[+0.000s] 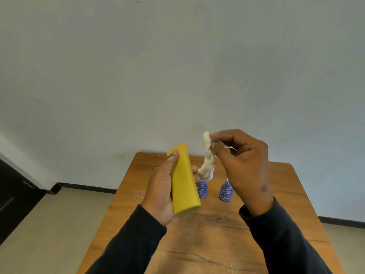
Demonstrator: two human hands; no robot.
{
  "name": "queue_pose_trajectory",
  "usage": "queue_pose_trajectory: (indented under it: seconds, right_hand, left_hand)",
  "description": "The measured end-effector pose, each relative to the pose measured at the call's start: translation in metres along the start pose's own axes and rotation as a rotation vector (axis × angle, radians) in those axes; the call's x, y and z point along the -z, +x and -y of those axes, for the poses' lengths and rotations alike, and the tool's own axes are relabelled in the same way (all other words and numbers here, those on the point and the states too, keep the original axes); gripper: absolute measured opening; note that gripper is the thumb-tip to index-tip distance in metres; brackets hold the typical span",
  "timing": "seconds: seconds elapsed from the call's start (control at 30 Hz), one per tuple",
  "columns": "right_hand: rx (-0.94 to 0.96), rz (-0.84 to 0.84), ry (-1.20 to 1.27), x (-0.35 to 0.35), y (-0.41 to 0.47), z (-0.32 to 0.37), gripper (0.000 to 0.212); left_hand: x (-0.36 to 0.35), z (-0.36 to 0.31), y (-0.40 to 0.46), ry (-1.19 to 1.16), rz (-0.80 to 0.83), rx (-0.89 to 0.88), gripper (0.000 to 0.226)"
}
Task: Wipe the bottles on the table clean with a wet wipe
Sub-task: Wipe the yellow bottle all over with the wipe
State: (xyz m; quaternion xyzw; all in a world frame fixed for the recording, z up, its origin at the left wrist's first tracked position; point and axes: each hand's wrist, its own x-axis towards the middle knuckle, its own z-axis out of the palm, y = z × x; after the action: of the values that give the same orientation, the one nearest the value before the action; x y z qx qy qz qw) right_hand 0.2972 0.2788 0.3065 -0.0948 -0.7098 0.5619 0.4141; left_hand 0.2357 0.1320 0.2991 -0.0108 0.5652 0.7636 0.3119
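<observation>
My left hand [161, 191] grips a tall yellow bottle [183, 180] and holds it above the wooden table [207, 244], tilted slightly left. A crumpled whitish wet wipe [207, 159] hangs from my right hand [243, 167], pinched at its top between thumb and fingers, just right of the yellow bottle and not clearly touching it. Two small purple bottles with white zigzag lines stand upright on the table: one [202, 189] partly hidden behind the yellow bottle and the wipe, the other [225, 190] beside my right wrist.
Pale dust or powder speckles the tabletop near its middle and left side. A plain grey wall rises behind the table. Beige floor and a dark baseboard lie to the left, with a dark door at the far left edge.
</observation>
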Motion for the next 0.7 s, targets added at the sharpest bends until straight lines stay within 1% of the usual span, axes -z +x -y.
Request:
queue_pose_trajectory:
  seconds: [0.07, 0.17, 0.27, 0.37, 0.5, 0.6, 0.7]
  right_hand:
    - [0.001, 0.025, -0.02, 0.003, 0.0, 0.0, 0.028]
    - [0.024, 0.12, -0.109, 0.003, 0.0, -0.003, 0.027]
    - [0.069, 0.186, -0.212, -0.005, -0.001, -0.004, 0.03]
    - [0.134, 0.207, -0.287, -0.012, -0.001, -0.001, 0.031]
    - [0.2, 0.309, -0.329, -0.014, -0.012, 0.009, 0.025]
    - [0.244, 0.417, -0.28, -0.011, -0.033, 0.02, 0.021]
    - [0.278, 0.473, -0.262, -0.005, -0.05, 0.026, 0.018]
  left_hand:
    - [0.004, 0.003, 0.003, 0.014, -0.007, 0.002, 0.051]
    - [0.003, 0.004, 0.0, 0.068, 0.049, -0.018, 0.057]
    - [-0.003, 0.004, -0.005, 0.118, 0.121, -0.083, 0.048]
    - [-0.004, 0.003, -0.007, 0.117, 0.147, -0.116, 0.047]
    - [0.0, -0.008, -0.005, 0.05, 0.087, -0.139, 0.041]
    - [0.01, -0.017, 0.005, -0.038, -0.005, -0.153, 0.046]
    - [0.017, -0.02, 0.011, 0.047, -0.092, -0.227, 0.047]
